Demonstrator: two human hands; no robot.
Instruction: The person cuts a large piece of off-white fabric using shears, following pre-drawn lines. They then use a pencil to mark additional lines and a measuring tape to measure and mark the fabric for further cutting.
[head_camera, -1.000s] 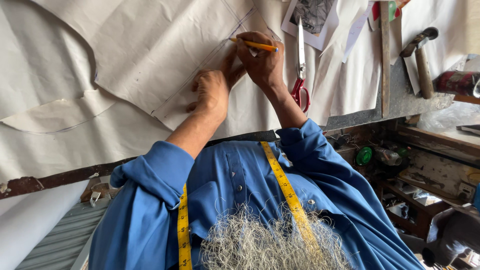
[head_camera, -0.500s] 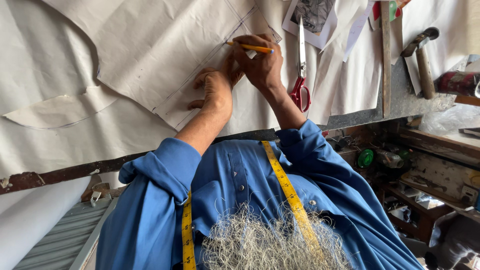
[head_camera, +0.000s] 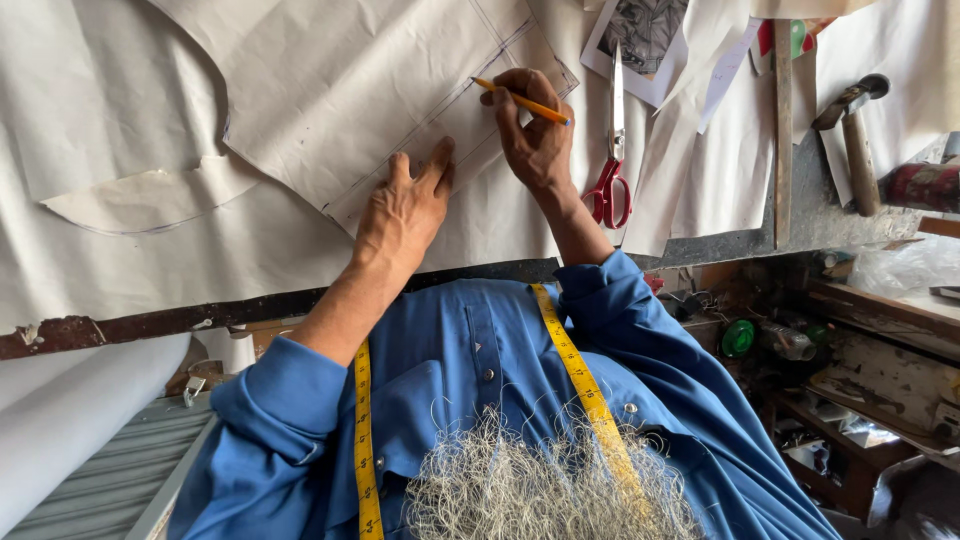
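Observation:
My right hand (head_camera: 537, 140) is shut on a yellow pencil (head_camera: 525, 103). The pencil's tip rests on a drawn line near the edge of a beige paper pattern piece (head_camera: 330, 90). My left hand (head_camera: 405, 205) lies flat with fingers spread on the lower edge of that same piece, pressing it onto the white cloth (head_camera: 120, 250) underneath. The hands are about a hand's width apart. A yellow tape measure (head_camera: 580, 370) hangs around my neck over my blue shirt.
Red-handled scissors (head_camera: 612, 150) lie just right of my right wrist. Beyond them are loose papers (head_camera: 700, 170), a wooden ruler (head_camera: 782, 120) and a hammer (head_camera: 850, 130). A white fabric roll (head_camera: 70, 420) sits at lower left. Cluttered shelves (head_camera: 860, 370) stand at lower right.
My left hand has slid slightly toward me along the pattern's edge. The right hand keeps the pencil on the line and has barely moved.

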